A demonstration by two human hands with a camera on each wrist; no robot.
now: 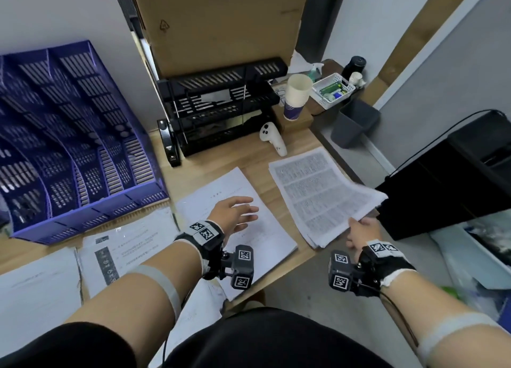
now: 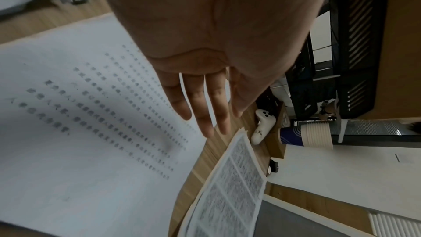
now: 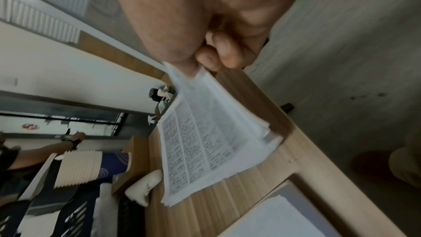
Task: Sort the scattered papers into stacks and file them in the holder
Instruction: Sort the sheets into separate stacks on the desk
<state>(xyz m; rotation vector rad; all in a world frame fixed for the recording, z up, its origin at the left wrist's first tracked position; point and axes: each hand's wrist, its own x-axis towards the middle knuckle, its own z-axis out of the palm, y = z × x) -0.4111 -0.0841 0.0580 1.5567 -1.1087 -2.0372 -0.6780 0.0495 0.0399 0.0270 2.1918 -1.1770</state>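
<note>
My right hand (image 1: pixel 360 229) pinches the near right corner of a densely printed stack of papers (image 1: pixel 320 193) and lifts that edge off the wooden desk (image 1: pixel 265 157); the right wrist view shows the thumb and curled fingers (image 3: pixel 218 57) on the stack's corner (image 3: pixel 205 132). My left hand (image 1: pixel 240 212) hovers with straight, spread fingers (image 2: pixel 205 107) over a lightly printed stack (image 1: pixel 235 223) in the middle of the desk. More sheets (image 1: pixel 124 246) lie at the near left. A purple file holder (image 1: pixel 69 146) stands at the left, a black one (image 1: pixel 221 104) behind.
A white controller (image 1: pixel 272 140) lies beside the black holder, with stacked paper cups (image 1: pixel 296 96) and a white basket (image 1: pixel 333 89) behind it. A cardboard box (image 1: pixel 221 21) leans at the back. A grey bin (image 1: pixel 354 121) and a black unit (image 1: pixel 456 179) stand right of the desk.
</note>
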